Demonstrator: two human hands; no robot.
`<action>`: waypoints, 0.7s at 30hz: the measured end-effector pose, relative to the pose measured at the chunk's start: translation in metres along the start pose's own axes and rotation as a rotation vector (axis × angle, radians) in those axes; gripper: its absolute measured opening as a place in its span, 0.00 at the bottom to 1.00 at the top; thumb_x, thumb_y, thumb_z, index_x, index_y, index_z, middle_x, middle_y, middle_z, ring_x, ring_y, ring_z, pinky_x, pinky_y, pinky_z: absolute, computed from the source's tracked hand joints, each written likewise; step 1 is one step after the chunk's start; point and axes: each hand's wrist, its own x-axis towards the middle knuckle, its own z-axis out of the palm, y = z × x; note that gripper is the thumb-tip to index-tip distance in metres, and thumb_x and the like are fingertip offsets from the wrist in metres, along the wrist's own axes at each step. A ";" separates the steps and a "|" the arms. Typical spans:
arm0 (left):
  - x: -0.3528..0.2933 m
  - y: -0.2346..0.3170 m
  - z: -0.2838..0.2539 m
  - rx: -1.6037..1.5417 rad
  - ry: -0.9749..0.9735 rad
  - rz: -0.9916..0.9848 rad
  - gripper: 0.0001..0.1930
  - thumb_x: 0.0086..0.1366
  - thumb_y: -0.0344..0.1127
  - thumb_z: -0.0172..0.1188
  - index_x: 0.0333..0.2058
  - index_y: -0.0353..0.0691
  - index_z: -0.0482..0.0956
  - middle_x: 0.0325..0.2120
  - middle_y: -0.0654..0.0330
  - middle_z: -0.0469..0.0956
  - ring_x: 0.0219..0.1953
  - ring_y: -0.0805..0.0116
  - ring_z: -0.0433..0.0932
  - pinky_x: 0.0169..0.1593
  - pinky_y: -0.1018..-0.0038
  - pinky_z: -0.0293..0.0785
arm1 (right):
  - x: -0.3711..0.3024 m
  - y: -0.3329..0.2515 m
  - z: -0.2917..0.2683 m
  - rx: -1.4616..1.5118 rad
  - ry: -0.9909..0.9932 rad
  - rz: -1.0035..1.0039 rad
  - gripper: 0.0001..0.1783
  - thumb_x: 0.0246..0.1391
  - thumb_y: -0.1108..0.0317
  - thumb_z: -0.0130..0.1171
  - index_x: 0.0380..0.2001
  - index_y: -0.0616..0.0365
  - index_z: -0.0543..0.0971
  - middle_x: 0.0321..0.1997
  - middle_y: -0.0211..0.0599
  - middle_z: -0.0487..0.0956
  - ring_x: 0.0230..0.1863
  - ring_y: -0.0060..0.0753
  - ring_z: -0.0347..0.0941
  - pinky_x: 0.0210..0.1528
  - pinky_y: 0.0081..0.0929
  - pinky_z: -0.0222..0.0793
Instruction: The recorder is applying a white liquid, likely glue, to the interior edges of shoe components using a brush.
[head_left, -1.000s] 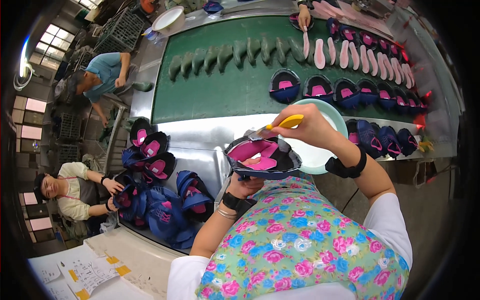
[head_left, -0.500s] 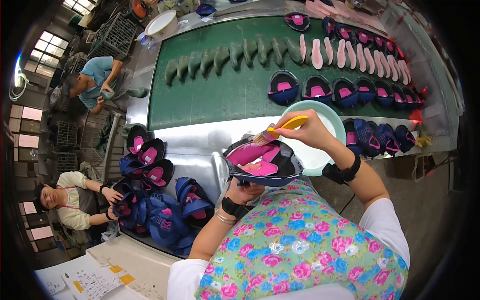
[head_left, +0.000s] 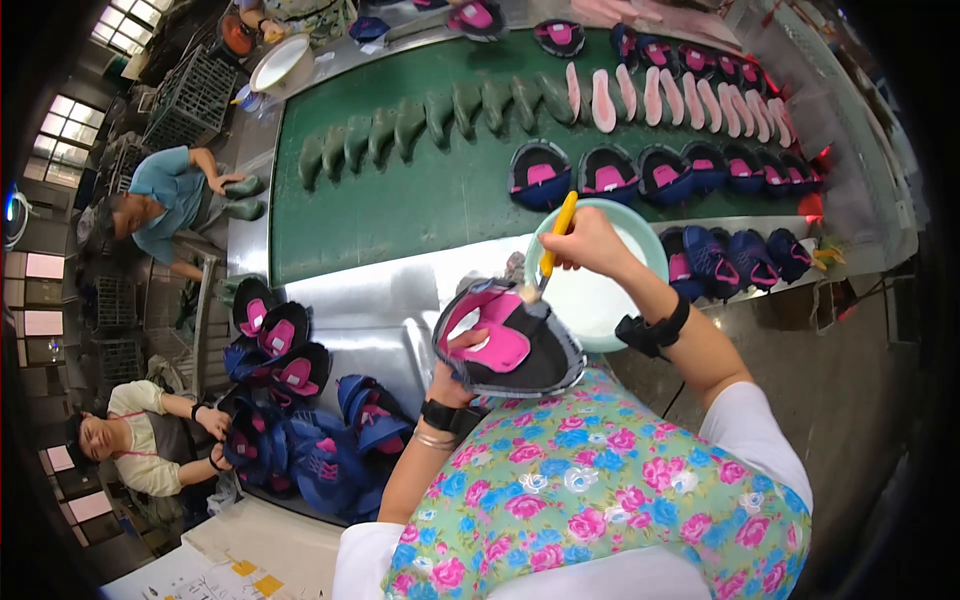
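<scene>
My left hand (head_left: 449,384) is closed around a shoe upper (head_left: 504,348) with a pink lining and dark edge, its thumb inside the opening. The upper is tilted so its inside faces up. In my right hand (head_left: 592,242) is a paintbrush (head_left: 563,222) with a yellow handle. The brush stands nearly upright, and its pale bristles touch the upper's far edge. Just beyond and right of the upper is a pale green basin (head_left: 655,250), white inside, partly behind my right hand.
On the green bench (head_left: 400,215) stand rows of dark green shoe lasts (head_left: 382,133), pink insoles (head_left: 603,100) and navy uppers (head_left: 607,176). More uppers (head_left: 325,455) are heaped at left, where a person's hands (head_left: 214,425) work. Another person (head_left: 165,205) handles a last farther back.
The upper has turned in my left hand, its inside facing up more. My right hand has swung the brush from nearly level to upright. Another upper has appeared at the far edge.
</scene>
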 end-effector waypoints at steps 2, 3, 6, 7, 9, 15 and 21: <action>0.021 0.012 -0.012 -0.128 -0.052 -0.059 0.19 0.65 0.32 0.61 0.54 0.35 0.75 0.44 0.52 0.83 0.44 0.58 0.84 0.52 0.62 0.81 | 0.011 0.010 -0.012 0.145 0.033 0.052 0.17 0.53 0.61 0.62 0.20 0.67 0.79 0.16 0.37 0.78 0.14 0.24 0.73 0.16 0.22 0.67; 0.034 0.016 -0.020 -0.119 -0.045 -0.043 0.19 0.66 0.32 0.61 0.55 0.36 0.75 0.45 0.52 0.82 0.45 0.58 0.84 0.54 0.61 0.81 | 0.014 0.017 -0.018 0.185 0.113 0.099 0.18 0.54 0.61 0.62 0.20 0.66 0.79 0.15 0.36 0.77 0.13 0.23 0.72 0.15 0.22 0.65; 0.077 0.041 -0.055 -0.182 -0.275 0.002 0.19 0.70 0.34 0.55 0.58 0.39 0.72 0.51 0.57 0.79 0.55 0.60 0.77 0.61 0.59 0.73 | 0.008 0.046 -0.041 0.362 0.279 0.122 0.18 0.58 0.61 0.62 0.22 0.64 0.78 0.15 0.34 0.76 0.12 0.21 0.69 0.14 0.20 0.60; 0.094 0.049 -0.064 -0.045 -0.281 0.029 0.19 0.70 0.34 0.54 0.58 0.39 0.72 0.51 0.58 0.79 0.55 0.61 0.77 0.61 0.59 0.72 | 0.001 0.057 -0.047 0.414 0.345 0.124 0.17 0.59 0.62 0.62 0.23 0.64 0.78 0.16 0.34 0.77 0.13 0.21 0.70 0.14 0.19 0.60; 0.133 0.055 -0.074 0.126 -0.182 0.170 0.19 0.69 0.32 0.55 0.57 0.40 0.72 0.51 0.59 0.78 0.55 0.60 0.77 0.59 0.59 0.72 | -0.018 0.076 -0.053 0.473 0.461 0.137 0.15 0.60 0.63 0.62 0.25 0.64 0.78 0.18 0.34 0.78 0.14 0.21 0.70 0.16 0.19 0.62; 0.282 0.058 -0.072 0.050 -0.061 0.249 0.29 0.68 0.17 0.47 0.66 0.45 0.57 0.58 0.52 0.71 0.57 0.53 0.75 0.63 0.51 0.72 | -0.083 0.101 -0.033 0.490 0.645 0.211 0.11 0.61 0.68 0.61 0.28 0.65 0.79 0.25 0.38 0.80 0.19 0.23 0.73 0.22 0.19 0.66; 0.352 0.021 -0.032 -0.168 0.091 -0.022 0.35 0.71 0.22 0.49 0.71 0.44 0.44 0.62 0.43 0.64 0.60 0.47 0.72 0.68 0.52 0.68 | -0.083 0.094 -0.007 0.502 0.661 0.310 0.08 0.62 0.71 0.61 0.32 0.66 0.79 0.30 0.41 0.82 0.22 0.25 0.73 0.27 0.21 0.69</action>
